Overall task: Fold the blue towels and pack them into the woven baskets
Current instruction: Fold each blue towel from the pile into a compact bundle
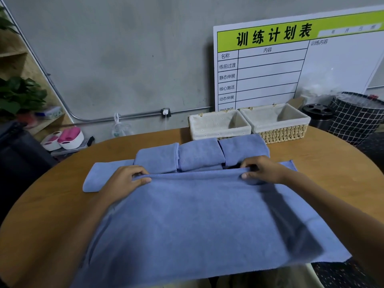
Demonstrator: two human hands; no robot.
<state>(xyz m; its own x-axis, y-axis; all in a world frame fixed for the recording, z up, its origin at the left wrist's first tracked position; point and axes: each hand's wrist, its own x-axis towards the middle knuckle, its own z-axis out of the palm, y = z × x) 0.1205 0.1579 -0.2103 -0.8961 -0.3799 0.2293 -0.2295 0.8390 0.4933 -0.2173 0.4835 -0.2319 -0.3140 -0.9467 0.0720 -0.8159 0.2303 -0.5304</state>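
Blue towel (197, 221) far edge pinched by left hand (126, 179), right hand (264, 170); rest toward body.

A white board (291, 65) with a green header and a printed grid is leaning against the grey wall (124, 59). A black checked hamper (355, 119) and a black bin (318, 116) are standing beside the round wooden table (322, 163). Potted plants (18, 94) are sitting on wooden shelving (18, 65) at left.

A soft, matt pile is shown by the cloth towels (199, 215); the table (324, 163) is finished in smooth wood; the woven straw baskets (278, 123) are cloth-lined.
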